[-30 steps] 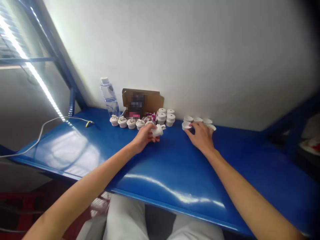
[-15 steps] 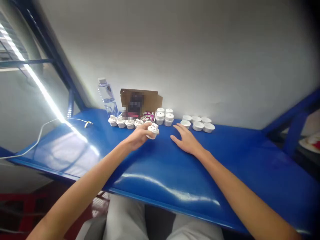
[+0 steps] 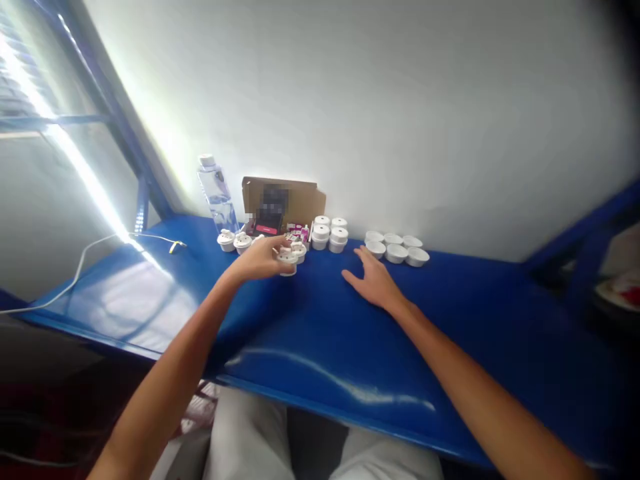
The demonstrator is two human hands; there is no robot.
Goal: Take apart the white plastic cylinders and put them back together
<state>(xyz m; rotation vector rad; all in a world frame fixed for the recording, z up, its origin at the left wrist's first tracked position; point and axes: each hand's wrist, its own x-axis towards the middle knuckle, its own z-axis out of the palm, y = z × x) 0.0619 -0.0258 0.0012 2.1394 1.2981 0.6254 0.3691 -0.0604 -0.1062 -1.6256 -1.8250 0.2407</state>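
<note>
My left hand [image 3: 261, 259] is closed round a small round white plastic fitting [image 3: 287, 269] with holes in its top, at the front of a row of similar pieces. Just behind it to the right sits another white fitting [image 3: 299, 250] with a raised bar on top. Further left, more of the row, such as this white fitting [image 3: 226, 241], shows beside my fingers, which hide part of it. My right hand [image 3: 374, 280] rests open with fingers spread, holding nothing. Its fingertips are close to several hollow white cups [image 3: 417, 257] in two rows.
White capped pieces [image 3: 338, 240] stand stacked in the middle. Behind the fittings are an open cardboard box [image 3: 303, 200], pink-and-white packets [image 3: 298, 233] and a clear bottle [image 3: 219, 200]. A white cable [image 3: 83, 267] crosses the left of the blue table [image 3: 320, 333], which meets a pale wall.
My left hand has moved left with the white fitting, closer to the row, uncovering the fitting at its right end. My right hand has stayed almost in place, still open.
</note>
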